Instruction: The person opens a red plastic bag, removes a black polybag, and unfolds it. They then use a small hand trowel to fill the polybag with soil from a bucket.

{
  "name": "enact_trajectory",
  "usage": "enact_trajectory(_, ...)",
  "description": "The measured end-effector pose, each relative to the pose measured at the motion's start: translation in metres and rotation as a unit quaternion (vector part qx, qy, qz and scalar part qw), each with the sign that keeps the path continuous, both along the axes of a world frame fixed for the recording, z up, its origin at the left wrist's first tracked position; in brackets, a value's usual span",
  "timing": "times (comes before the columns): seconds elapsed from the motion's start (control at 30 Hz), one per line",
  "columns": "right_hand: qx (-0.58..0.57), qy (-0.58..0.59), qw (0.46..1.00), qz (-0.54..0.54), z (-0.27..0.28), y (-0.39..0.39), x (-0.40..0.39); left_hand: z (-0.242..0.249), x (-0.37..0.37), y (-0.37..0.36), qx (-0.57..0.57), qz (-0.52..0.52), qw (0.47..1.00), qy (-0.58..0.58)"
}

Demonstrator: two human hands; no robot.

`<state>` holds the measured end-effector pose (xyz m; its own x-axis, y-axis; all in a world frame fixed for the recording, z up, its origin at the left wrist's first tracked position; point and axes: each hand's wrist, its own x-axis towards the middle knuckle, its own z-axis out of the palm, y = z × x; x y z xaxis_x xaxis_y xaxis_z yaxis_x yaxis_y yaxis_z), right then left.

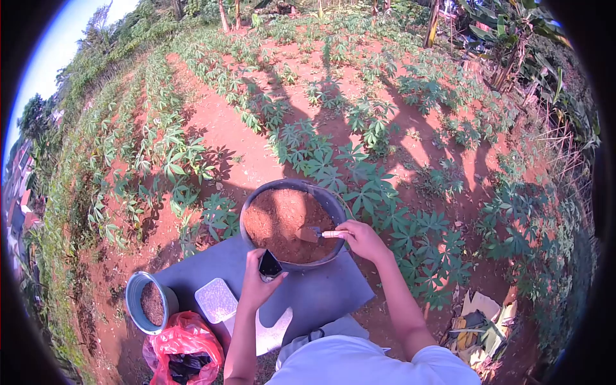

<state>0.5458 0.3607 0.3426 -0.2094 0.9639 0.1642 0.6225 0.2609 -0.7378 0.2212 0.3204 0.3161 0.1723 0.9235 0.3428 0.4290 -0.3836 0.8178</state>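
Note:
In my right hand (360, 239) is a small garden trowel (332, 234), gripped by its pale handle. Its blade lies at the surface of the reddish-brown soil (279, 215) that fills a large dark round tub (247, 192). My left hand (258, 282), at the tub's near rim, is closed around a small dark object (270, 263) with a glossy black face and a paler lower end; I cannot tell its kind. The tub stands on a grey-blue mat or board (340, 292).
To the left stand a blue-grey bucket (136, 301) of brown material, a white-rimmed box (216, 300) of pale grains and a red plastic bag (192, 340). Leafy plants (366, 192) grow in rows beyond the tub. Dry plant scraps (481, 324) lie at right.

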Motion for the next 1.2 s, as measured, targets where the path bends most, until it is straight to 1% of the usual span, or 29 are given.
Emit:
enact_trajectory(0.07, 0.001, 0.009, 1.000, 0.004, 0.010, 0.002, 0.002, 0.011, -0.001, 0.012, -0.008, -0.002, 1.000, 0.015)
enact_trajectory(0.13, 0.003, 0.023, 1.000, 0.004, 0.016, 0.006, 0.002, 0.024, -0.006, 0.025, -0.025, -0.055, 0.995, 0.084)
enact_trajectory(0.17, -0.007, 0.030, 1.000, 0.002, 0.018, 0.008, 0.003, 0.032, -0.009, 0.029, -0.042, -0.075, 0.992, 0.096)
enact_trajectory(0.2, -0.020, 0.036, 0.999, 0.001, 0.018, 0.009, 0.005, 0.034, -0.011, 0.034, -0.044, -0.073, 0.992, 0.097)
enact_trajectory(0.27, -0.011, 0.034, 0.999, 0.016, 0.023, 0.013, 0.007, 0.036, -0.015, 0.042, -0.018, -0.104, 0.990, 0.097)
enact_trajectory(0.3, -0.016, 0.031, 0.999, 0.015, 0.031, 0.013, 0.006, 0.038, -0.016, 0.046, -0.024, -0.109, 0.987, 0.113)
enact_trajectory(0.37, -0.031, 0.038, 0.999, 0.013, 0.039, 0.016, 0.005, 0.044, -0.015, 0.056, -0.045, -0.110, 0.985, 0.126)
enact_trajectory(0.43, -0.001, 0.026, 0.999, 0.024, 0.046, 0.016, 0.004, 0.041, -0.016, 0.061, -0.070, -0.110, 0.982, 0.138)
enact_trajectory(0.53, 0.004, 0.019, 0.999, 0.035, 0.055, 0.015, -0.001, 0.035, -0.016, 0.066, -0.067, -0.116, 0.982, 0.133)
enact_trajectory(0.6, 0.002, 0.017, 0.999, 0.035, 0.062, 0.013, -0.004, 0.033, -0.015, 0.068, -0.034, -0.117, 0.979, 0.161)
enact_trajectory(0.67, -0.005, 0.009, 0.999, 0.049, 0.067, 0.012, -0.007, 0.033, -0.015, 0.069, -0.032, -0.114, 0.978, 0.171)
enact_trajectory(1.0, -0.008, 0.008, 0.996, 0.088, 0.064, 0.015, -0.022, 0.037, -0.006, 0.071, -0.013, -0.099, 0.974, 0.205)
enact_trajectory(1.1, -0.032, -0.001, 0.996, 0.088, 0.068, 0.016, -0.026, 0.036, -0.001, 0.068, -0.011, -0.097, 0.974, 0.206)
enact_trajectory(1.2, -0.013, -0.022, 0.994, 0.110, 0.069, 0.018, -0.028, 0.038, 0.006, 0.063, -0.007, -0.097, 0.974, 0.203)
